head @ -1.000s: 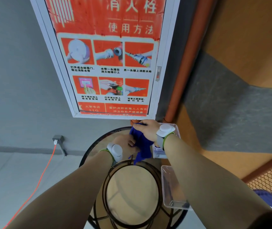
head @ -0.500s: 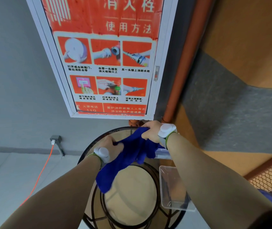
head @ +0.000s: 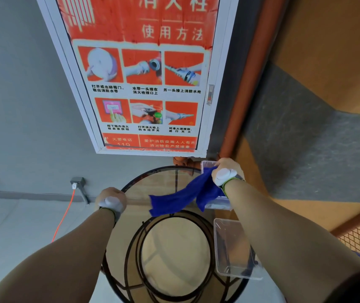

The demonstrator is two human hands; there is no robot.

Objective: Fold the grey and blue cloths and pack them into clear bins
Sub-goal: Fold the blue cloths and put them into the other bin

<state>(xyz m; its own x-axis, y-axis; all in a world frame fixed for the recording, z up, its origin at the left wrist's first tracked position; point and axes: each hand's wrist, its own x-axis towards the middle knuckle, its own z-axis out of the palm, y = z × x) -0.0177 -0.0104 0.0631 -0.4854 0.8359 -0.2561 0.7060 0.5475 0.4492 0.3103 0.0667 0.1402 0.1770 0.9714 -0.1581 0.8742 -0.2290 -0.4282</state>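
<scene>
Blue cloth [head: 181,199] hangs limp over the far bench [head: 131,217], right hand [head: 226,171] clamped on one corner; left hand [head: 111,199] empty, curled. Soft, light: best taken by corners.

red poster [head: 144,73], round glass table [head: 153,184], orange cable [head: 64,217]

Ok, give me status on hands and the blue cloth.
Right hand gripping blue cloth, unfolded, trailing over round table. Left hand at table's left rim, off cloth. Near clear bin empty; grey cloth unseen.
</scene>
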